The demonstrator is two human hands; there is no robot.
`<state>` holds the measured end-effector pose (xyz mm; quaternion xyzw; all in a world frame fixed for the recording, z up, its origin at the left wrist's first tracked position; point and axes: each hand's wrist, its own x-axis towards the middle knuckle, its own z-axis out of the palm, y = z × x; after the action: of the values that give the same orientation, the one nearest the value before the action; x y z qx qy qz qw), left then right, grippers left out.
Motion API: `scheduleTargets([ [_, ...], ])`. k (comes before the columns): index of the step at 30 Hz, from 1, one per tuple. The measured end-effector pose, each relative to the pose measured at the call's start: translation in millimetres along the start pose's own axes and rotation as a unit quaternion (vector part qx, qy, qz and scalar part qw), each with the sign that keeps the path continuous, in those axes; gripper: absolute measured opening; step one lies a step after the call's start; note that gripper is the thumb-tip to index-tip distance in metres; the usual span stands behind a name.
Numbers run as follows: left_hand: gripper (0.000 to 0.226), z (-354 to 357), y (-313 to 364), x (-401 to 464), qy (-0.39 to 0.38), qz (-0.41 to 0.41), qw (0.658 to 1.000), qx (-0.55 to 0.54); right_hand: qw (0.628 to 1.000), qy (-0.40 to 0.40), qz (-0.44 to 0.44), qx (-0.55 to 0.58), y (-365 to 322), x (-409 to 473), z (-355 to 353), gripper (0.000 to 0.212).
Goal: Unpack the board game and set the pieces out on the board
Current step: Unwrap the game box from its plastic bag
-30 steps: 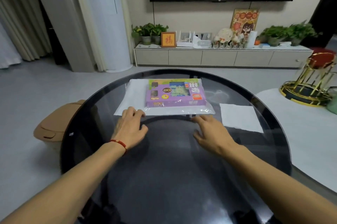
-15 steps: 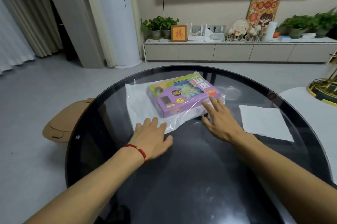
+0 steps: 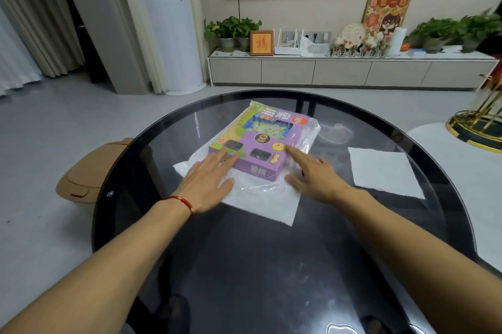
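A purple board game box lies inside a clear plastic bag on the round black glass table. The box is turned so one short end faces me. My left hand lies flat, fingers spread, on the bag and on the box's near left corner. My right hand rests on the bag at the box's near right side, its index finger stretched onto the lid. Neither hand grips anything. The box is closed.
A white paper sheet lies on the table to the right. A tan bin stands on the floor to the left. A second white table with a gold stand is at the right.
The bagged box has been rotated from lying sideways to pointing away from me and has come nearer. Both hands have moved forward onto it.
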<state>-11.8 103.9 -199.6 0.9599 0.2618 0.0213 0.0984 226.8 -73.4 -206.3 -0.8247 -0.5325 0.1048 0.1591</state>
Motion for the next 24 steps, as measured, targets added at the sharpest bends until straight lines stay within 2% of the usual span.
scheduleTargets([
  [3,0.072,2,22,-7,0.012,-0.012,1.0,0.026,0.996,0.068,0.022,-0.046,1,13,-3,0.074],
  [6,0.073,2,58,-12,0.024,-0.019,0.998,0.052,0.984,0.126,0.069,-0.11,-7,13,-9,0.059],
  [8,0.077,7,82,-16,0.032,-0.058,0.993,0.096,0.984,0.142,0.033,-0.101,-15,5,-11,0.046],
  [12,0.075,10,110,-7,0.089,-0.144,0.976,0.135,0.97,0.172,-0.106,-0.136,-28,-23,-14,0.026],
  [16,0.056,4,105,-5,0.142,-0.114,0.977,0.113,0.979,0.127,-0.107,-0.118,-30,-46,-15,0.011],
  [19,0.035,0,103,-10,0.174,-0.065,0.977,0.104,0.964,0.199,-0.129,-0.122,-31,-57,-17,0.007],
  [22,0.033,-10,102,-7,0.197,-0.102,0.975,0.007,0.955,0.273,-0.094,-0.07,-40,-68,-27,0.011],
  [24,0.036,-15,100,-3,0.203,-0.132,0.966,-0.089,0.969,0.244,-0.035,0.019,-49,-74,-30,0.016],
])
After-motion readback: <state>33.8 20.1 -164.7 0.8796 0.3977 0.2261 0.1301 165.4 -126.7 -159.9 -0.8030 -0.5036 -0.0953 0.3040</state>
